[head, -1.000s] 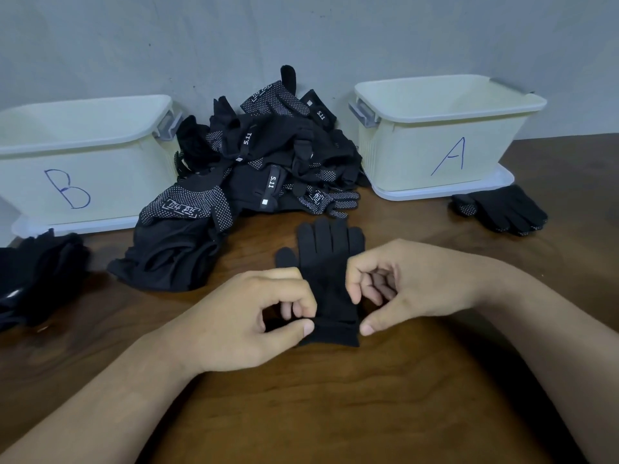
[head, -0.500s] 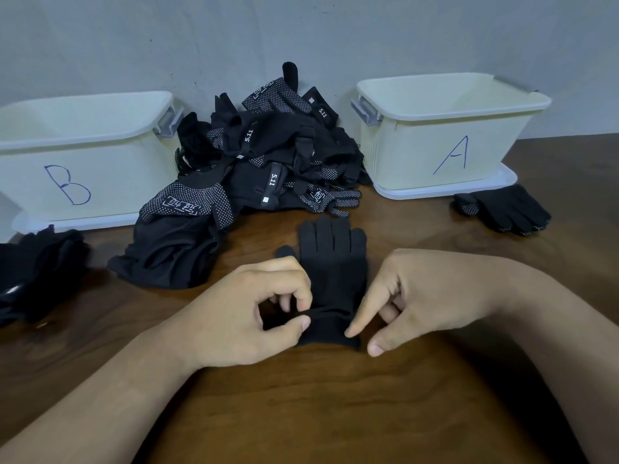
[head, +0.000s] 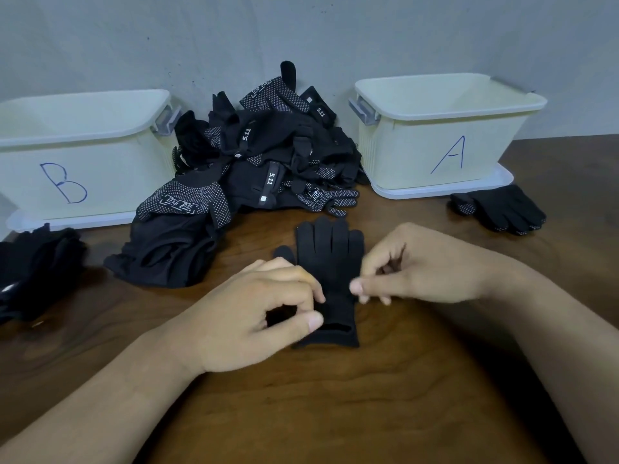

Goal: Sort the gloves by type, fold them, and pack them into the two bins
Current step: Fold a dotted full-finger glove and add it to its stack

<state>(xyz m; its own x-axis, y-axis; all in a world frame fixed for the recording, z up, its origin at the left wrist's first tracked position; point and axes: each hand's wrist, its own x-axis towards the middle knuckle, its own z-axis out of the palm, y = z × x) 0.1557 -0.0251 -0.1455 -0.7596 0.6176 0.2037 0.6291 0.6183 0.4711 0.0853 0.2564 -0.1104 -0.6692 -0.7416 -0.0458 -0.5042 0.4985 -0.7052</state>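
A plain black knit glove lies flat on the wooden table, fingers pointing away from me. My left hand has curled fingers, and its thumb and forefinger pinch the glove's left edge near the cuff. At the glove's right edge, around its middle, my right hand pinches with thumb and curled fingers. Behind the glove sits a heap of unsorted black gloves, some with white dots and 5.11 labels. Bin B stands at the back left and bin A at the back right; their insides are hidden.
Dotted black gloves lie in front of bin A at the right. Plain black gloves are stacked at the left edge, and more dark gloves lie at the front of the heap. A grey wall closes the back.
My right hand has lifted off the cuff and moved up to the glove's right edge at mid-length. My left hand has stayed at the left edge near the cuff.
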